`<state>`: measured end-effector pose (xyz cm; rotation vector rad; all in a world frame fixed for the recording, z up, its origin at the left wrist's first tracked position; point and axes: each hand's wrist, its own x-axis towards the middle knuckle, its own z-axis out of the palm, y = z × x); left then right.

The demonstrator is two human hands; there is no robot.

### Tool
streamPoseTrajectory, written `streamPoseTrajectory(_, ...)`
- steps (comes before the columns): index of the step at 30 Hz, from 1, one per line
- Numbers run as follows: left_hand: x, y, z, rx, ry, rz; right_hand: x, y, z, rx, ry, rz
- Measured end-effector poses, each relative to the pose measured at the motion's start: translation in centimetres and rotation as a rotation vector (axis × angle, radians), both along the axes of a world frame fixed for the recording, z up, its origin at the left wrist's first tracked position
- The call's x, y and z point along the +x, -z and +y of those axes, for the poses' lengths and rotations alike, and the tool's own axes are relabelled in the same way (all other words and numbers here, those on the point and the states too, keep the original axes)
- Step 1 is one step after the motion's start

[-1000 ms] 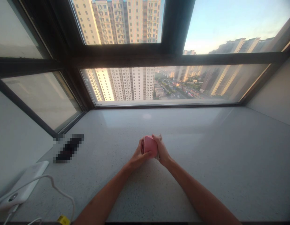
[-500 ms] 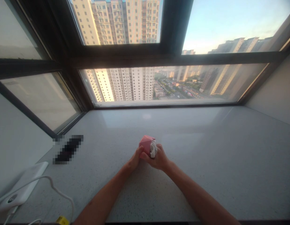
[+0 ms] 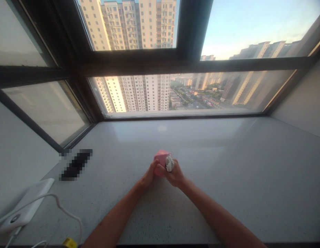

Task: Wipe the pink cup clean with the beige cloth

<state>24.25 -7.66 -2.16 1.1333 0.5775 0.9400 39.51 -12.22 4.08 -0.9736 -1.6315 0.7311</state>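
Note:
Just beyond my forearms, both hands meet around a pink, faceted object point(image 3: 161, 155) with flat, angled sides. My left hand point(image 3: 149, 175) is closed on its left side, thumb on the near face. A white crumpled wad point(image 3: 169, 163), like tissue or thin cloth, bulges at the object's right side. My right hand point(image 3: 176, 175) is closed around the wad, its thumb reaching left across the pink object's near face. Most fingers of both hands are hidden behind the object. Whether the wad sits inside the pink object or only against it, I cannot tell.
A speckled pale countertop point(image 3: 240, 179) stretches to the dark window frame point(image 3: 180, 118). On the left lie a blurred-out dark object point(image 3: 76, 165), a white power strip or charger point(image 3: 28, 205) with a white cable point(image 3: 68, 213), and a yellow item point(image 3: 69, 242) at the near edge.
My right thumb has shifted up on the pink object's near face. The white wad looks more bunched and rounder. My left hand has hardly moved.

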Motion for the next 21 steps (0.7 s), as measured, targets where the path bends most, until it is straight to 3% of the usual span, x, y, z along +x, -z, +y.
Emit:
streamPoseTrajectory(8, 0.1, -0.4, -0.3, -0.124, -0.075, -0.088, -1.1, 1.6, 0.7, -0.33, -0.072, 0.368)
streamPoseTrajectory(15, -0.1, -0.7, -0.5, -0.007, -0.113, -0.094, -1.3, 1.3, 0.9, -0.488, -0.082, 0.588)
streamPoseTrajectory(21, 0.0, -1.2, -0.6, 0.08, -0.159, -0.015, -1.1, 1.1, 1.3, -0.737, -0.098, 0.864)
